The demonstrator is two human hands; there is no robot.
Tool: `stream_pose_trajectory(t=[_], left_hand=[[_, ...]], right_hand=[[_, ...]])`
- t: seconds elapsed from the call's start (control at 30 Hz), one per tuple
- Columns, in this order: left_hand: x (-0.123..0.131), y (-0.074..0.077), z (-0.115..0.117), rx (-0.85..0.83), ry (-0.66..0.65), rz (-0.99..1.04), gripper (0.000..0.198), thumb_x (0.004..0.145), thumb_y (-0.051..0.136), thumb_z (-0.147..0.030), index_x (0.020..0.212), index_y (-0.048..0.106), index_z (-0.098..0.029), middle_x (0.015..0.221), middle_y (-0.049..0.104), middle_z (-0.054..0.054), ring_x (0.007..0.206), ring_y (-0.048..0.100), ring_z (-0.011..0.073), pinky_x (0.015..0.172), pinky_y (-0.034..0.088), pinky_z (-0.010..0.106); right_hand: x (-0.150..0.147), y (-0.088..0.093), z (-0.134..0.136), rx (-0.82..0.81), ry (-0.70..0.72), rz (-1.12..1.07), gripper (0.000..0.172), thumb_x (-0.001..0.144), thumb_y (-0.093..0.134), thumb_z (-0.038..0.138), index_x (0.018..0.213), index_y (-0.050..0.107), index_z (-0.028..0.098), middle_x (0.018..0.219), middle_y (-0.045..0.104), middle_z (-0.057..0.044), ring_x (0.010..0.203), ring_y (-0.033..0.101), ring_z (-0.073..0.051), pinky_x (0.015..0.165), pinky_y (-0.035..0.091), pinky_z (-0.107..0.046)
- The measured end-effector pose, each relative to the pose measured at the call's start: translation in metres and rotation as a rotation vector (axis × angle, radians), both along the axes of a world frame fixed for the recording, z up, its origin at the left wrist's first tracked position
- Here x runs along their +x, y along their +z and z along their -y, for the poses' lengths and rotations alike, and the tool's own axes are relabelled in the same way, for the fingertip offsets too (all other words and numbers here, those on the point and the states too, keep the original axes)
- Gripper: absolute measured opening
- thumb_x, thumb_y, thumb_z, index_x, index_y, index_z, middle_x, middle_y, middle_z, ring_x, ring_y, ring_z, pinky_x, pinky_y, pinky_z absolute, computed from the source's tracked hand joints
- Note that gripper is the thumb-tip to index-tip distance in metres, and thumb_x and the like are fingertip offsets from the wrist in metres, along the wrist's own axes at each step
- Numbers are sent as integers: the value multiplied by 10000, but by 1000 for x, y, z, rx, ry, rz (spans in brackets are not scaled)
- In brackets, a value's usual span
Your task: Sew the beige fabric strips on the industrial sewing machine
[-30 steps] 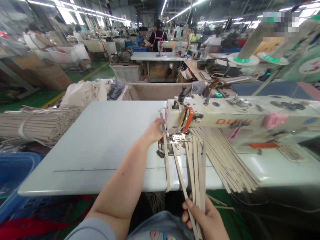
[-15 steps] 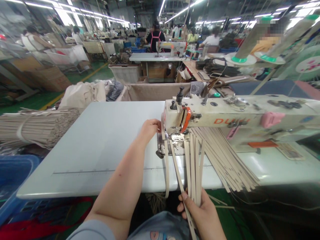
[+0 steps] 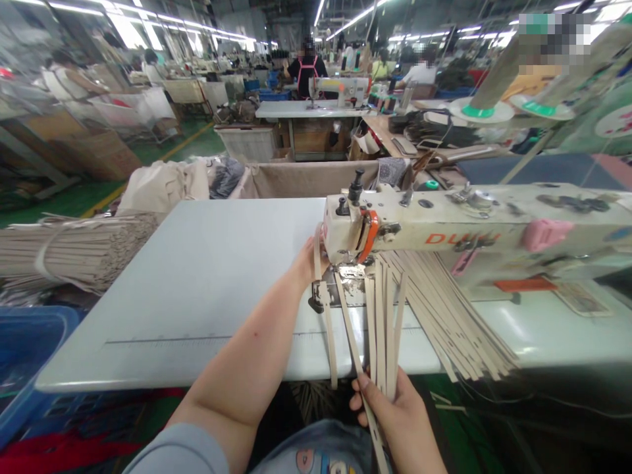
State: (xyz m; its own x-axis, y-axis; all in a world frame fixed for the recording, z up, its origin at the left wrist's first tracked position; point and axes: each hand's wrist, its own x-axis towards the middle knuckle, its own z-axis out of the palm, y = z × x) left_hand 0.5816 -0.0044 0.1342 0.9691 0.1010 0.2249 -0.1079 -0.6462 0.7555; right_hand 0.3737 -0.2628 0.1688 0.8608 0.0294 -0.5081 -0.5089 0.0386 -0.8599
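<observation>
My right hand (image 3: 395, 411) is closed around several narrow beige fabric strips (image 3: 381, 329) below the table's front edge; one strip (image 3: 351, 329) lies apart between thumb and fingers and runs up to the needle area. My left hand (image 3: 311, 255) is at the left end of the sewing machine (image 3: 415, 220), its fingers mostly hidden behind the machine head and a strip. That looped strip (image 3: 318, 253) rises beside the head, and a strip (image 3: 330, 336) hangs down from the metal plate (image 3: 318, 297) over the table edge.
A fan of loose strips (image 3: 444, 316) lies under the machine arm. To the left are a tied bundle of strips (image 3: 83, 253) and a blue plastic basket (image 3: 34, 355). A fabric-lined bin (image 3: 306, 181) stands behind the white table (image 3: 222, 263). Other people sit farther off.
My left hand has moved slightly right and farther in behind the machine head, its fingers now more hidden. The hanging strip has shifted a little to the right. My right hand keeps its hold.
</observation>
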Motion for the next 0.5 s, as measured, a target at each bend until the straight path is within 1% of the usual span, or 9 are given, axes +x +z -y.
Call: stream_pose_trajectory(t=[0.1,0.17,0.27,0.33,0.4,0.5], left_hand=[[-6,10,3,29,100,-14,343,852,760,-215,1190,816,-227,1336,811,87,1400,671,422,1301,503,551],[-10,15,6,23,141,-13,369,859,761,-203,1225,804,-222,1362,803,80,1420,658,426,1304,496,549],[-13,20,10,10,161,-8,460,886,752,-206,1343,760,-253,1490,748,75,1477,624,408,1329,463,573],[-14,21,10,7,160,-18,517,904,745,-214,1416,726,-285,1564,701,67,1511,599,399,1341,446,591],[-15,20,11,16,149,-28,539,917,737,-220,1450,709,-301,1590,680,63,1530,581,397,1348,437,596],[-17,20,11,26,132,-18,532,933,717,-212,1459,707,-287,1586,682,72,1545,569,383,1362,426,569]], right_hand=[[1,-4,-1,10,-4,6,615,657,1005,682,922,725,203,727,815,-50,483,660,-162,496,576,-295],[3,-10,-2,14,-13,4,637,631,1011,697,915,725,203,694,804,-46,477,664,-168,487,578,-298],[5,-20,-1,28,-17,-9,687,562,1025,726,884,718,204,662,792,-49,487,694,-192,466,576,-298],[7,-26,-1,34,-18,-8,687,562,1026,725,883,717,202,673,798,-54,508,716,-202,472,586,-295],[7,-28,-1,30,-21,1,674,586,1023,715,895,720,198,682,803,-55,517,723,-198,480,592,-288],[7,-27,-1,36,-20,-1,679,581,1024,720,887,716,198,669,795,-48,508,717,-194,473,587,-283]])
